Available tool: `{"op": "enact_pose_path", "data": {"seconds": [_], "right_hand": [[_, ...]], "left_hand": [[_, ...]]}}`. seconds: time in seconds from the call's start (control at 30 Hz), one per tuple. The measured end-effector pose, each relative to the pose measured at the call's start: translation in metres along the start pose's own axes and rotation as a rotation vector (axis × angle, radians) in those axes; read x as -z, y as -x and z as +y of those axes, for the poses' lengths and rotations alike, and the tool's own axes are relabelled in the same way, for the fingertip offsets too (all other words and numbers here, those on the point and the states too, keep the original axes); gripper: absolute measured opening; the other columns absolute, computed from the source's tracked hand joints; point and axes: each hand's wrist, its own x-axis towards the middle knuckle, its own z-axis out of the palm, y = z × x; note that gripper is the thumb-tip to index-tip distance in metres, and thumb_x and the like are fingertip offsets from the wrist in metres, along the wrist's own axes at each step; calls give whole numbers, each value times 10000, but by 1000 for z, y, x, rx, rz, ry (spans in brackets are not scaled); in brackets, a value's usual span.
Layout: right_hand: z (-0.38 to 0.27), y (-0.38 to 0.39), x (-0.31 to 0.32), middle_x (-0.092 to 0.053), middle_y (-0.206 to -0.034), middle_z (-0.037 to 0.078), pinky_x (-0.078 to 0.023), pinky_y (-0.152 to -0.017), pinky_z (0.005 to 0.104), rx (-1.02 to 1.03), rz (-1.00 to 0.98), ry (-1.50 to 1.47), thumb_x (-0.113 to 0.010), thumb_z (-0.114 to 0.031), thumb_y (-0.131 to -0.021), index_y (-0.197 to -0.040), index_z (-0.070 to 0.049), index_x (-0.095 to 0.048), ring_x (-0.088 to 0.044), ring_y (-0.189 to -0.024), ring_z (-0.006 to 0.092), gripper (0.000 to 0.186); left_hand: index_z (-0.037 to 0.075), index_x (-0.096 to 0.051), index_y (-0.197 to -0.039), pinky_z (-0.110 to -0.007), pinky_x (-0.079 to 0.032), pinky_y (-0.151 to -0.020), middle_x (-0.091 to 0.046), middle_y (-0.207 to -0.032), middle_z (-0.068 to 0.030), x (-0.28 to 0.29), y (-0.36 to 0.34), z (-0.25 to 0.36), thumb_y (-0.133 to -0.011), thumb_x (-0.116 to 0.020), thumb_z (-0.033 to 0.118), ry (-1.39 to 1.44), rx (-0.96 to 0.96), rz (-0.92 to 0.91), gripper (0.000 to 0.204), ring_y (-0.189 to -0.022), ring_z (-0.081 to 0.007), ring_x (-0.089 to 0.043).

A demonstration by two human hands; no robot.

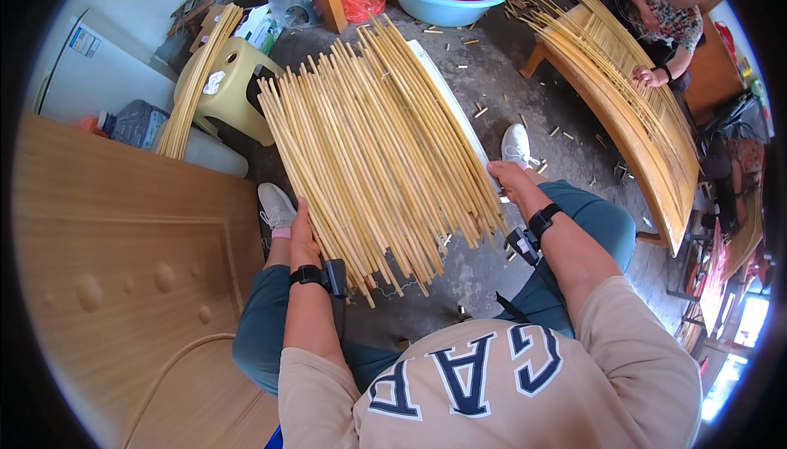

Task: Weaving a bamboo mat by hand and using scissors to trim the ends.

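Observation:
A wide mat of thin yellow-brown reed sticks (369,146), laid side by side with uneven ends, spreads in front of me above my knees. Thin thread shows at its near end. My left hand (304,232) is closed on the mat's left edge near that end, its fingers mostly hidden. On the opposite edge, my right hand (511,180) grips the mat with the thumb along the side and the other fingers partly out of sight. A white strip (447,92) shows along the mat's right edge, partly under the sticks.
A pale stool (234,88) and a bundle of sticks (199,80) stand left, above a wooden panel (139,252). A blue basin (447,8) holds pink and green containers. At right, a person (660,19) works over sticks on a wooden table (607,113). Stick offcuts litter the floor.

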Motion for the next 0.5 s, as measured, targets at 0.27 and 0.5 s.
{"op": "enact_pose_path", "data": {"seconds": [0.27,0.5], "right_hand": [[2,-21,5,-633,-921,111,-478,-681,353,35,28,-66,-524,-174,-889,-1033,10,-598,-592,-809,207,245],[-34,-55,16,-636,-926,136,-489,-730,391,50,56,-40,-474,-209,-898,-1012,1,-595,-608,-817,246,268]], "left_hand": [[16,-504,-1173,-434,-482,-808,-578,-1112,-140,-20,15,-13,-853,-516,495,81,-60,70,576,-983,-289,-566],[-3,-461,-1214,-378,-460,-855,-545,-1157,-145,-45,32,-60,-904,-451,443,206,-130,77,543,-1008,-279,-551]]}}
